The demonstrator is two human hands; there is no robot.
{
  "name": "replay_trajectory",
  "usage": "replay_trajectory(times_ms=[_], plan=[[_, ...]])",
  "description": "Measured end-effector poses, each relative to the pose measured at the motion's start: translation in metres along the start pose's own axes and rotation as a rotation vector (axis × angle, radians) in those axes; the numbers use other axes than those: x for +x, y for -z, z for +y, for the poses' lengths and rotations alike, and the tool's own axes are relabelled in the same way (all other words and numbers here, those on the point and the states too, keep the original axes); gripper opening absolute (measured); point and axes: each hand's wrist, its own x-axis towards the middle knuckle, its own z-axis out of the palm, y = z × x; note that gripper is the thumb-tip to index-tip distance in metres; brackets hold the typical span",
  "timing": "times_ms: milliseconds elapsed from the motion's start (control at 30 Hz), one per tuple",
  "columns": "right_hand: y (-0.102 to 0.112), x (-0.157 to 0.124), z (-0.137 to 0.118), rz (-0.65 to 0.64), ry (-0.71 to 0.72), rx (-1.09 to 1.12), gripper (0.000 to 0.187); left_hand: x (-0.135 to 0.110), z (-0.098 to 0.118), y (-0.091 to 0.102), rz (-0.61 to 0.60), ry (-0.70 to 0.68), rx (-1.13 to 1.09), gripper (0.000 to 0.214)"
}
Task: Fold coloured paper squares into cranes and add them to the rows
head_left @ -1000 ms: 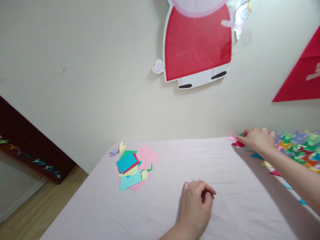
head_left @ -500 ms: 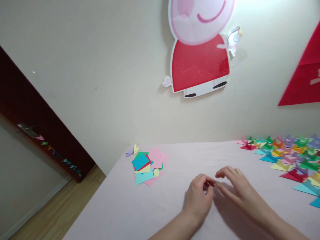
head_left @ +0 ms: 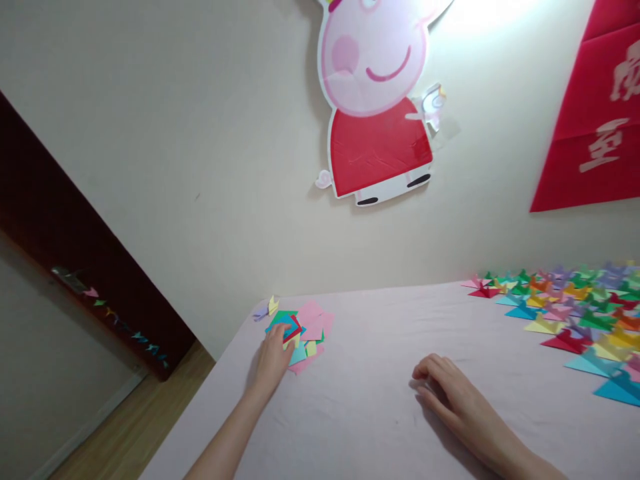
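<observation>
My left hand (head_left: pixel 275 355) reaches over the loose pile of coloured paper squares at the table's far left. Its fingers lie on the blue paper square (head_left: pixel 286 323) on top, with the thumb held apart. A red square's edge shows beside it, and pink paper squares (head_left: pixel 313 320) lie just to the right. My right hand (head_left: pixel 442 385) rests over the pinkish tablecloth (head_left: pixel 360 407), fingers loosely curved and thumb apart, with nothing visible in it.
Rows of folded paper birds (head_left: pixel 570 340) in many colours stand along the right side. A purple folded piece (head_left: pixel 261 314) and a yellow one (head_left: pixel 273 305) sit at the far left corner. Behind the table is a wall with a pig cutout (head_left: pixel 380 147).
My left hand has moved away from my right hand, leftward to the paper pile. The right hand has stayed near its place, its fingers more curled. The view has tilted up and right slightly.
</observation>
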Motion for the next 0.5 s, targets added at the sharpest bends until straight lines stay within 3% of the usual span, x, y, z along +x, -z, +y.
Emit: replay_trajectory(times_ms=[167, 500], plan=[[0.001, -0.002, -0.005, 0.000, -0.012, -0.002, 0.009, 0.001, -0.024, 0.004, -0.038, 0.068, 0.152, 0.042], [0.003, -0.001, -0.005, -0.032, -0.003, -0.024, 0.009, -0.007, -0.037, -0.004, -0.075, 0.028, 0.271, 0.041]])
